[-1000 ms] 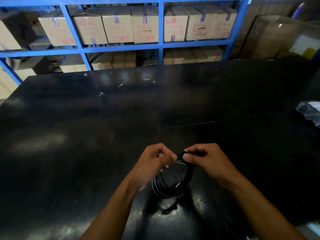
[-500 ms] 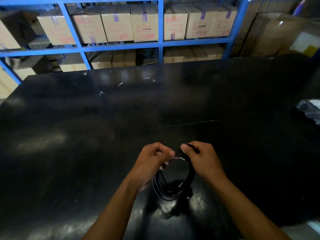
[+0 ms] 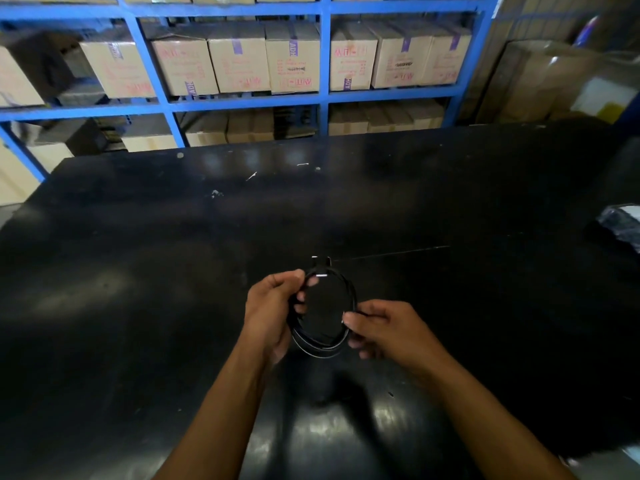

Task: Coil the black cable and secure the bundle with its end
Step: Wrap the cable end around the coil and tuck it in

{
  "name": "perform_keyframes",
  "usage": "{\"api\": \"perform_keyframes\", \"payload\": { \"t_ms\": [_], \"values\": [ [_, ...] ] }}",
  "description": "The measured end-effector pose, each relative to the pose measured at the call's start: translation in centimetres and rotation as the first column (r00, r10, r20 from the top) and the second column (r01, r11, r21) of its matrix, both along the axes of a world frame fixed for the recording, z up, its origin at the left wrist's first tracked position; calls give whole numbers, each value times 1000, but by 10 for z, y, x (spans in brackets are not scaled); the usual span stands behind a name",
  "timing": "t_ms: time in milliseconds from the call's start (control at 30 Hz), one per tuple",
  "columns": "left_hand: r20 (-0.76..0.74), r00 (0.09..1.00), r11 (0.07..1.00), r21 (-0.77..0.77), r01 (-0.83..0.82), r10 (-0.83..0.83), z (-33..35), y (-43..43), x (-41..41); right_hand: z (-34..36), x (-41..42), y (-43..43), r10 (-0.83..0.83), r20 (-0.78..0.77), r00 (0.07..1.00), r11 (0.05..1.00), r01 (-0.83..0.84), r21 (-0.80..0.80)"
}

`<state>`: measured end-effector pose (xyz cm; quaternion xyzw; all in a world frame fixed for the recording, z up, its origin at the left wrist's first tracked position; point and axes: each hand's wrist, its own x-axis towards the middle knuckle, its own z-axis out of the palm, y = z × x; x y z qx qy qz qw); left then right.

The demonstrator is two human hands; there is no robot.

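The black cable [image 3: 320, 348] is wound into a round coil of several loops, held upright just above the black table [image 3: 138, 271]. My left hand [image 3: 273, 306] grips the coil's left and upper side, thumb and fingers pinching the strands. On the coil's right side my right hand [image 3: 384, 329] pinches the strands between thumb and fingertips. A short end with a small plug [image 3: 320, 260] sticks up above the top of the coil. The loops merge with the dark table, so their exact lay is hard to tell.
Blue metal shelving [image 3: 325, 98] with several cardboard boxes [image 3: 239, 64] stands behind the table's far edge. A dark plastic-wrapped bundle [image 3: 620, 226] lies at the table's right edge. Small white scraps [image 3: 251, 175] dot the far part of the tabletop.
My hands were close together at the top of the coil. Now the right hand has slid down to the coil's right side, the left hand holds the left side, and the coil faces me more openly.
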<state>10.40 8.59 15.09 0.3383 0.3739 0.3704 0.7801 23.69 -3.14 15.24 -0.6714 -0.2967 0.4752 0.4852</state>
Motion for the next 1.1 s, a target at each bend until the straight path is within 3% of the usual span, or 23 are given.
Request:
{"api": "perform_keyframes", "payload": {
  "t_ms": [100, 200, 267, 400, 533, 667, 900, 1000, 1100],
  "values": [
    [-168, 986, 992, 124, 33, -11, -3, 2, -14, 1, -19, 5, -120, -20, 993, 993, 121, 15],
    [-319, 943, 963, 270, -6, 96, -15, 5, -28, 5, -47, 14, -194, -111, 975, 980, 197, 8],
    [-384, 907, 933, 358, -26, 172, -20, 7, -37, 5, -68, 18, -206, -190, 960, 978, 208, -12],
    [-417, 888, 914, 405, -10, 195, -19, 10, -59, -1, -98, 24, -237, -120, 964, 972, 236, -22],
    [-352, 930, 949, 314, 13, 104, -18, 13, -76, -5, -108, 35, -373, -29, 927, 928, 374, 11],
    [-216, 976, 994, 107, -10, 33, -17, 26, -76, -3, -99, 55, -530, -122, 839, 841, 538, 49],
    [-73, 996, 979, -197, -55, 41, -30, 70, -66, -9, -66, 112, -500, -68, 863, 861, 504, 62],
    [-121, 984, 961, -226, -157, 133, -40, 96, -57, -18, -55, 140, -528, -65, 847, 845, 531, 56],
    [-311, 913, 946, -102, -307, 263, -54, 120, -41, -35, -42, 170, -481, 48, 875, 875, 477, 77]
  ]
}}
